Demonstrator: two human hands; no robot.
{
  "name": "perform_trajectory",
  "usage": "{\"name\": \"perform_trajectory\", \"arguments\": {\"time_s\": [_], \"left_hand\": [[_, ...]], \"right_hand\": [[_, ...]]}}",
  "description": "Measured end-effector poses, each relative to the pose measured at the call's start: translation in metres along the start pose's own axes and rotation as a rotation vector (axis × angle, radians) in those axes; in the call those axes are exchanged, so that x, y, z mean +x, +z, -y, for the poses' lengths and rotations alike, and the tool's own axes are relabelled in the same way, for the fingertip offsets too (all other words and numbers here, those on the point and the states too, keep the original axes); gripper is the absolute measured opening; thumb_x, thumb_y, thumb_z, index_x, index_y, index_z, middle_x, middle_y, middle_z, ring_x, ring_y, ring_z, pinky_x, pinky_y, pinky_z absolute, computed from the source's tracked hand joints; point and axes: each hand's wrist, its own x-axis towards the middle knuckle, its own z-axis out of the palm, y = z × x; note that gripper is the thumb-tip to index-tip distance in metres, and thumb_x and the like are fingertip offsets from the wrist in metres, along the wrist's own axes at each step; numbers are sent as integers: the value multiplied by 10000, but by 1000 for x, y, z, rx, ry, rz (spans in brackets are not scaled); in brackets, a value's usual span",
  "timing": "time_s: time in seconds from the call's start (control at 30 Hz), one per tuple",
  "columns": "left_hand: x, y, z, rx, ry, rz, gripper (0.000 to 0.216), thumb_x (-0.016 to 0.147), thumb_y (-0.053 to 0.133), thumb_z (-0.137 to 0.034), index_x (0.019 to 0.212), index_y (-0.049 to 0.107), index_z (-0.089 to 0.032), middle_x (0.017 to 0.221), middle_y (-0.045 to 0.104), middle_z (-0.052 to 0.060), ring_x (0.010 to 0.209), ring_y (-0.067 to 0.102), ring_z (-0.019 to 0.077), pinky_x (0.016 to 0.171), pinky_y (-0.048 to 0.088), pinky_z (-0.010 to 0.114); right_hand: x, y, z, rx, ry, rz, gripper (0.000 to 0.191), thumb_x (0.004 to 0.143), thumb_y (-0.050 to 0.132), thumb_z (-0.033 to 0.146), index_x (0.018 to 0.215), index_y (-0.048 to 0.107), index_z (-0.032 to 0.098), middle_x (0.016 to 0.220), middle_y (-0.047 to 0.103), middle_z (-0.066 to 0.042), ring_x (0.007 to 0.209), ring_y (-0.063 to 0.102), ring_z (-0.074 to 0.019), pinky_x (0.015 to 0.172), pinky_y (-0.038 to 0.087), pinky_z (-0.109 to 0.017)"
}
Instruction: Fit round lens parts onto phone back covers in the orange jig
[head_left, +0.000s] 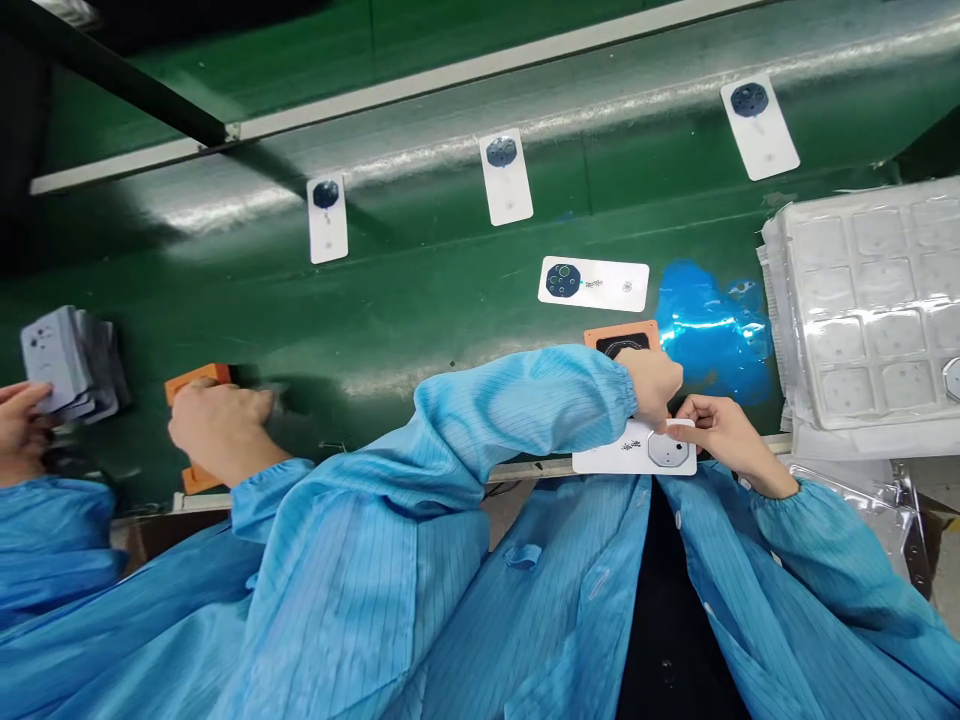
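The white card [615,458] lies at the near edge of the green belt [450,290]. The left hand [654,385] rests on it with its fingers curled; I cannot tell if they grip it. The right hand [720,432] has its fingers pinching a small white tab [681,424] on the card. It is best to hold the card flat and pull the tab slowly. The clear trays [862,300] at the belt's right edge have square pockets, and most look empty.

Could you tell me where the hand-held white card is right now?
Head view, right of centre: the white card lies at the green belt's near edge, held by the left hand and right hand, just before the orange fixture.
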Motion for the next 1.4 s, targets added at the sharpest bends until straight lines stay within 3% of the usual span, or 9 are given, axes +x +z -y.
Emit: {"name": "perform_trajectory", "arguments": {"time_s": [0.23,0.67,0.77,0.87,0.93,1.03,1.13,1.23,1.4], "left_hand": [[6,-1,-6,-48,11,1,274,581,883,-248,830,785,-189,906,737,94,865,701,292,772,551,394],[4,6,-3,-67,17,-70,283,599,913,-333,778,740,-198,866,731,45,814,673,239,715,495,337],[-9,13,1,-63,91,-170,236,694,856,-352,840,735,-210,855,727,23,835,669,219,664,438,286],[-42,20,1,-120,233,-225,196,828,765,-386,935,744,-223,842,734,-2,803,666,168,642,393,254],[-72,21,-4,-128,311,-336,161,910,690,-355,977,749,-222,867,750,2,807,674,154,652,390,253],[-114,20,-13,-23,326,-690,197,991,583,-321,952,737,-204,910,763,26,846,688,163,692,409,272],[-136,18,-19,121,388,-1035,287,1038,501,-317,912,725,-189,876,754,36,816,679,152,705,418,293],[-141,15,-20,205,419,-1220,297,1047,491,-295,893,720,-187,835,740,28,763,663,130,681,415,297],[-139,9,-21,197,462,-1332,222,1016,556,-249,869,710,-184,815,740,29,741,667,124,660,434,282]], "right_hand": [[2,2,2,16,35,-24,385,668,809,483,654,532,216,622,611,2,578,555,-160,530,391,-281],[9,-1,1,31,43,-22,420,624,849,502,649,555,203,614,654,-14,564,605,-171,524,433,-278],[1,-2,7,86,35,32,447,636,863,540,685,594,187,631,677,-25,577,628,-175,544,463,-285],[-23,-1,25,159,-117,51,399,724,844,525,764,645,181,724,721,-38,653,673,-182,595,512,-292],[-43,-1,41,116,-308,-22,290,819,804,457,818,680,196,766,729,-29,672,678,-170,610,528,-290],[-65,-1,67,-49,-690,-210,74,872,781,275,881,722,232,809,739,-19,722,689,-169,658,554,-304],[-72,-3,87,-136,-1014,-314,191,849,778,126,980,743,261,920,767,-30,852,730,-203,767,599,-349],[-67,-7,99,-174,-1143,-336,294,834,773,71,1042,745,277,963,773,-32,899,745,-220,816,622,-378],[-62,-10,106,-196,-1183,-347,296,834,767,78,1046,751,284,950,779,-29,893,755,-229,797,632,-383]]}}
